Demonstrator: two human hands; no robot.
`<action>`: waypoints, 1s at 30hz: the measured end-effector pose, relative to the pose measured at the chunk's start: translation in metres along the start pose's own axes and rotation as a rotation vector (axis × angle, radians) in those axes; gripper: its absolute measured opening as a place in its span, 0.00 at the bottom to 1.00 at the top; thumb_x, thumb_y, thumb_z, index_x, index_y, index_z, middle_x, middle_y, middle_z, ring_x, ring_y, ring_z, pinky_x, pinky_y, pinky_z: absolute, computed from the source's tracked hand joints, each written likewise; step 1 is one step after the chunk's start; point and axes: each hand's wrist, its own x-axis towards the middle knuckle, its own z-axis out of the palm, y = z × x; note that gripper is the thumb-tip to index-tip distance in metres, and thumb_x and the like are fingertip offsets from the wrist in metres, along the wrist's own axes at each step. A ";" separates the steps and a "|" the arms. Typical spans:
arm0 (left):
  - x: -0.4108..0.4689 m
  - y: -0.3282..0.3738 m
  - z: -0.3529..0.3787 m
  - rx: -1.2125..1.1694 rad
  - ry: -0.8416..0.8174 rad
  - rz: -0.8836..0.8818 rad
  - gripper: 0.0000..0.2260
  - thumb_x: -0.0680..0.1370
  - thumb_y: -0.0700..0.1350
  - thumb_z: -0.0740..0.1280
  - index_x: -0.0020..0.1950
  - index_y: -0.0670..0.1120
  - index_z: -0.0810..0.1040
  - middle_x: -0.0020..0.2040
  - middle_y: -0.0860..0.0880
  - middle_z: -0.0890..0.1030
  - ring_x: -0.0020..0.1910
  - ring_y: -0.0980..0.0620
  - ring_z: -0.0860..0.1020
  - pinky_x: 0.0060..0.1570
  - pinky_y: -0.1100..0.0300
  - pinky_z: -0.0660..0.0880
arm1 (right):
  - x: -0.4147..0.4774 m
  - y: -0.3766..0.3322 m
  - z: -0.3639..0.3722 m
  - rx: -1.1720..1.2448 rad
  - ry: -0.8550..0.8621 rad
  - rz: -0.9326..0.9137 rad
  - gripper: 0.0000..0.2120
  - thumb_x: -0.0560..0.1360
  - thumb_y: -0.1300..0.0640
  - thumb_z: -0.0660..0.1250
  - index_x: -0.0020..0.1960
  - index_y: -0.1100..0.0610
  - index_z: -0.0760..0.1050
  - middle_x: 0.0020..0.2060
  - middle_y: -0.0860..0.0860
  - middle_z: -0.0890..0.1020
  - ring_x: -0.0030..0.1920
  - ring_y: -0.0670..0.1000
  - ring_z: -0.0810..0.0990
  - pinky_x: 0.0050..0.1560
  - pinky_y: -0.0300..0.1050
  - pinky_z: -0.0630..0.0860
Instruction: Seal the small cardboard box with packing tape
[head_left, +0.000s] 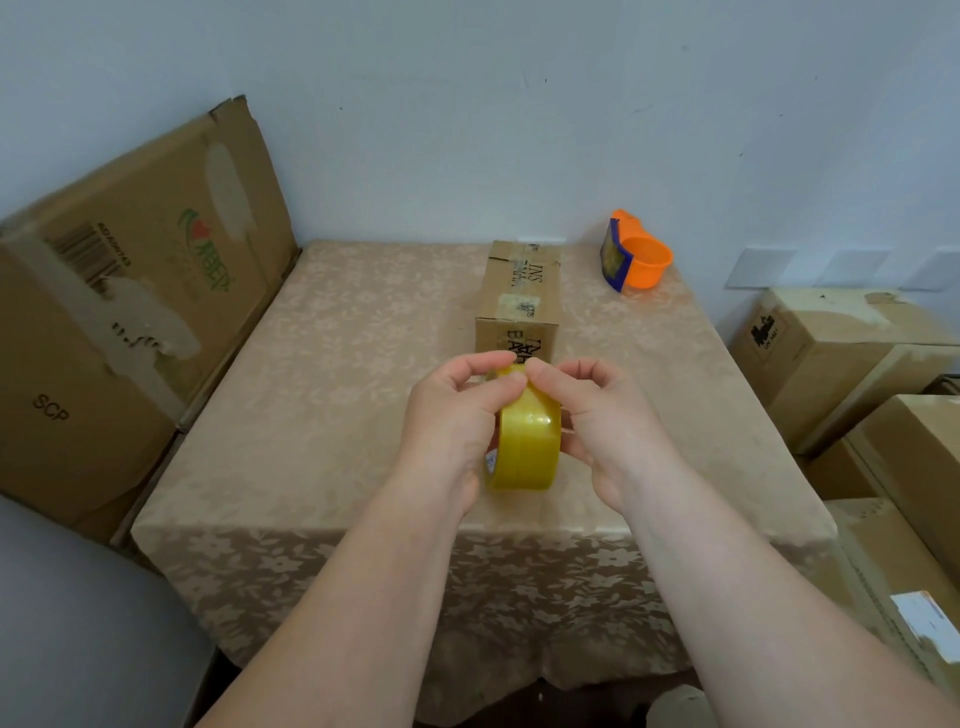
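Both hands (457, 421) on yellow tape roll (524, 447) (thumbs at its top), box (519, 296) beyond

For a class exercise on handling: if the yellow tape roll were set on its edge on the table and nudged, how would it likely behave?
The tape roll is round, so on edge it would probably roll. Its glossy surface looks smooth, perhaps slippery. Both hands hold it without denting it, suggesting stiffness.

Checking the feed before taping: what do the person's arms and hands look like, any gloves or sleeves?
Both forearms are bare up to the frame edge, with no sleeves in view. The left hand and right hand have no gloves, rings, watch or bands showing.
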 end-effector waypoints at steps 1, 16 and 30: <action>0.000 0.000 0.002 -0.004 0.005 0.006 0.07 0.74 0.37 0.70 0.48 0.48 0.81 0.54 0.39 0.83 0.46 0.46 0.81 0.45 0.52 0.79 | -0.001 -0.001 -0.001 0.014 -0.019 0.028 0.13 0.70 0.54 0.74 0.50 0.55 0.73 0.42 0.53 0.82 0.37 0.51 0.82 0.36 0.46 0.79; 0.013 -0.003 0.049 0.214 -0.061 0.288 0.15 0.81 0.38 0.58 0.47 0.55 0.79 0.56 0.46 0.82 0.56 0.43 0.80 0.55 0.47 0.76 | 0.012 -0.021 -0.038 0.002 -0.029 -0.230 0.08 0.76 0.63 0.66 0.49 0.51 0.76 0.40 0.57 0.80 0.35 0.49 0.80 0.37 0.46 0.79; 0.053 -0.064 0.078 1.177 -0.148 0.288 0.13 0.76 0.46 0.66 0.60 0.50 0.79 0.59 0.46 0.79 0.57 0.45 0.76 0.55 0.57 0.71 | 0.071 0.017 -0.105 -1.074 0.273 -0.322 0.16 0.73 0.63 0.63 0.55 0.49 0.82 0.58 0.49 0.71 0.65 0.54 0.65 0.62 0.36 0.58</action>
